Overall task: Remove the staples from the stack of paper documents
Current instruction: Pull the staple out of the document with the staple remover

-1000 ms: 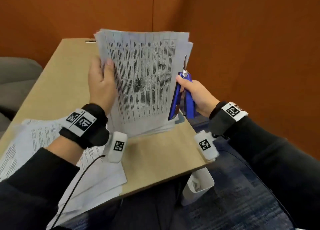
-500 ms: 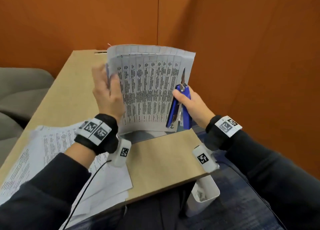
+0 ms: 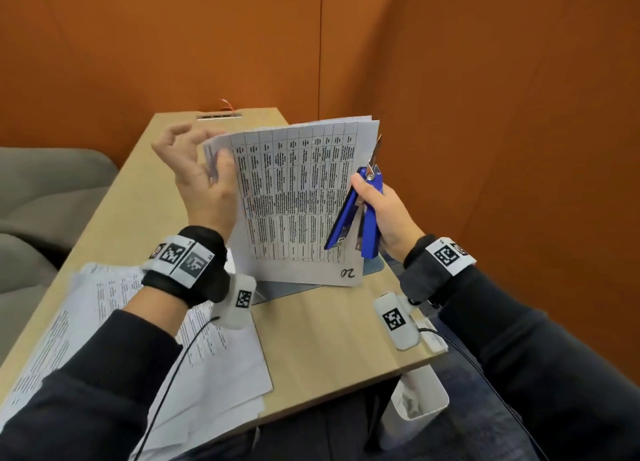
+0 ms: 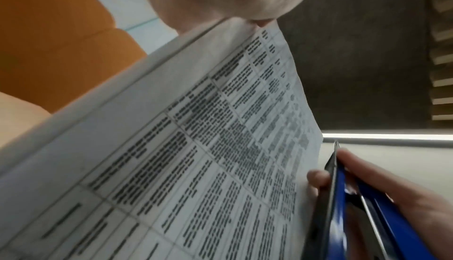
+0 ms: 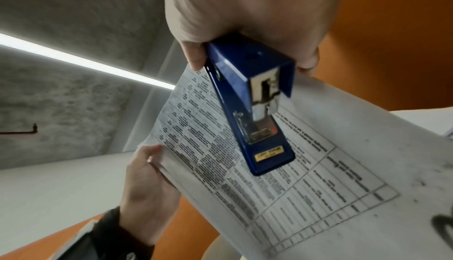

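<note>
A stack of printed sheets (image 3: 298,197) stands upright above the wooden table (image 3: 329,339), with a handwritten number at its lower right corner. My left hand (image 3: 204,183) holds its left edge, thumb on the front page and the other fingers curled loosely behind. The right wrist view shows that left hand (image 5: 147,182) pinching the edge of the stack (image 5: 306,167). My right hand (image 3: 388,214) grips a blue stapler (image 3: 370,218) against the stack's right edge, its metal tip pointing up near the top right corner. The stapler (image 5: 245,99) lies along the page.
Loose printed sheets (image 3: 104,322) lie spread on the table's near left. A white bin (image 3: 419,398) stands on the floor below the table's right edge. Orange walls close in behind and to the right. A grey sofa (image 3: 45,190) is at the left.
The stack has tilted and swung a little to the right. My left fingers have loosened from its left edge and spread out. The right hand still grips the stapler at the right edge.
</note>
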The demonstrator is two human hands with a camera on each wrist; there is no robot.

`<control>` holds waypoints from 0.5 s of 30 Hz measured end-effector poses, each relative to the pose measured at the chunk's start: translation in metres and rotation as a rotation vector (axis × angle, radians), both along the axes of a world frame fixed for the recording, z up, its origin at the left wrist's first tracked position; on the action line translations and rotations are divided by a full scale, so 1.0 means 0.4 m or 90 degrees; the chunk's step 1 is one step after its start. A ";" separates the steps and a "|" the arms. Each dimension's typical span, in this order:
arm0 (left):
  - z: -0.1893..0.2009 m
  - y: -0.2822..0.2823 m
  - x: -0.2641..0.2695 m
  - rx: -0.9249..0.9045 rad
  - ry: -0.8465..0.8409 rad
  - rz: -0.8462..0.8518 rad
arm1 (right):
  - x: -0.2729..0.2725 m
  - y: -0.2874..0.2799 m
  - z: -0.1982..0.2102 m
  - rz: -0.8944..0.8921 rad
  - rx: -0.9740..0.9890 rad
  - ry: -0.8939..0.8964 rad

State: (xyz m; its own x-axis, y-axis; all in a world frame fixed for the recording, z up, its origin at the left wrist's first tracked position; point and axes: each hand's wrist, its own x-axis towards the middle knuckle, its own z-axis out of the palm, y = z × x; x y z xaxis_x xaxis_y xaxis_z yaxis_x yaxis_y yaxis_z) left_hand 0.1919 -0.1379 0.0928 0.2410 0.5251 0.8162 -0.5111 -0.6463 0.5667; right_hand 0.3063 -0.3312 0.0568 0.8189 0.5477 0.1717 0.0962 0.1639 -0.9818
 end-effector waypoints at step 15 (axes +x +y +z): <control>-0.049 -0.033 -0.020 0.117 0.059 0.042 | -0.024 -0.038 -0.026 0.001 -0.008 -0.062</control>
State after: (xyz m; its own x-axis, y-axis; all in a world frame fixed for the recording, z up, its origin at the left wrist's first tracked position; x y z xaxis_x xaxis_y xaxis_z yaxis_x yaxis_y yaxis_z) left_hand 0.1841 -0.1509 0.0730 0.2900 0.3871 0.8752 -0.4152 -0.7731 0.4795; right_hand 0.2967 -0.3462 0.0466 0.7977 0.5516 0.2436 0.1911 0.1518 -0.9698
